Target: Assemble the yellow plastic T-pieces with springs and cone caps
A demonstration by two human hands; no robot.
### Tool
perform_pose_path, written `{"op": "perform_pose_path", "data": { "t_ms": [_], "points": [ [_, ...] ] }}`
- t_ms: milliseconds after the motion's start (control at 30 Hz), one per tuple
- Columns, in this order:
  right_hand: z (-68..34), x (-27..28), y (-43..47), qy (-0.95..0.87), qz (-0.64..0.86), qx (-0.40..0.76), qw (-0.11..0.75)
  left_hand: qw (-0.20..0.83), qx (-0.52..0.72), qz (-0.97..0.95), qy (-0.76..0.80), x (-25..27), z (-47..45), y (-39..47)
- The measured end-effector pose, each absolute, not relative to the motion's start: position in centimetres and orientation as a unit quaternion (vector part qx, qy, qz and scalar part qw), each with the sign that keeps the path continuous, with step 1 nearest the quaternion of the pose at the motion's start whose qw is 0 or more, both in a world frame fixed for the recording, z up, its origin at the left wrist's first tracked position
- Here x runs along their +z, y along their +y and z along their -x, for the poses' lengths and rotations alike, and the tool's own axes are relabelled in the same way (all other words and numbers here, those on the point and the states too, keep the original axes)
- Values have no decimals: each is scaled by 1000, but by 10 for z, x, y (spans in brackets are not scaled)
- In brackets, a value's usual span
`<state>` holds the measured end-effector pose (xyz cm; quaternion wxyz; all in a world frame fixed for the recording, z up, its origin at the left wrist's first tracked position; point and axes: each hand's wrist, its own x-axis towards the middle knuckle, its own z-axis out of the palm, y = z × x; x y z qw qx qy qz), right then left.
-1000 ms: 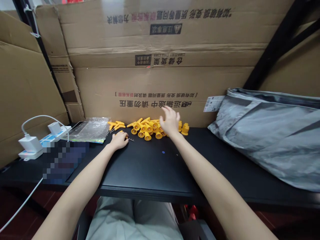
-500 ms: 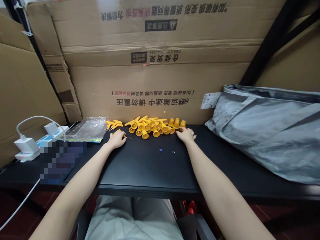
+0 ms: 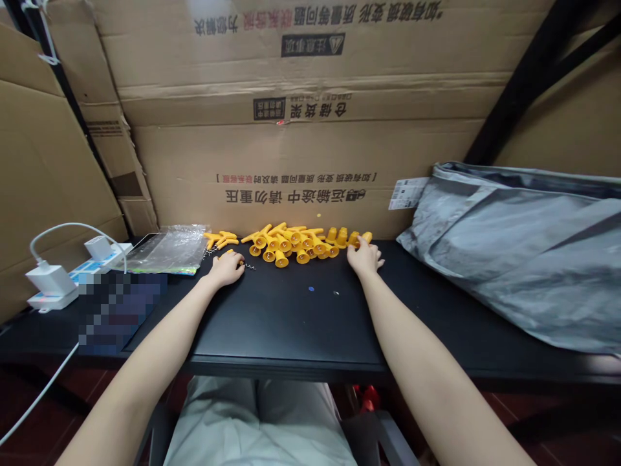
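Observation:
My left hand (image 3: 226, 268) rests on the black table, its fingers closed around a yellow-handled corkscrew; the metal spiral (image 3: 249, 266) pokes out to the right. Just behind it lie several loose yellow-handled corkscrews (image 3: 226, 242), spirals toward me. At the right, my right hand (image 3: 363, 259) has its fingers closed on a yellow cup (image 3: 367, 237), which stands at the end of a short row of upturned yellow cups (image 3: 342, 237). Between my hands sits a pile of yellow corkscrews with bell-shaped cups (image 3: 291, 244), many mouths facing me.
A clear plastic bag (image 3: 169, 249) and a white power strip with chargers (image 3: 51, 288) are on the left. Cardboard (image 3: 301, 149) stands along the back. A large grey bag (image 3: 524, 259) lies on the right. Small blue and pale specks dot the table (image 3: 272, 323).
My right hand has shifted slightly right, and a yellow cup now shows at its fingertips beside the row. My left hand stays in place with the corkscrew.

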<state>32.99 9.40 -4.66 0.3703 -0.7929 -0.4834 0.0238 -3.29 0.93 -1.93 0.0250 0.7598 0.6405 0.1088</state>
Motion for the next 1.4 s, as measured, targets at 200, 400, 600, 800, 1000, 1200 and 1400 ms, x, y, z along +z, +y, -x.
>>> {"op": "perform_pose_path", "data": {
  "t_ms": [200,400,600,800,1000,1200,1400],
  "points": [
    [-317,-22,85,-470,724,-28,504,23,113,-762,637,-21,34,11],
    [-294,-2,76,-477,625,-24,618,23,106,-763,637,-22,34,12],
    [-270,10,68,-490,530,51,690,-16,130,-738,662,-19,35,10],
    [-243,14,61,-548,453,197,675,-30,103,-682,723,-16,43,12],
    [-223,2,53,-608,461,289,578,20,102,-717,689,-18,50,18],
    [-217,-14,53,-678,419,333,504,18,178,-759,626,-17,47,17],
    [-220,-16,53,-736,385,322,455,-5,254,-762,595,-14,44,14]
  ]
}}
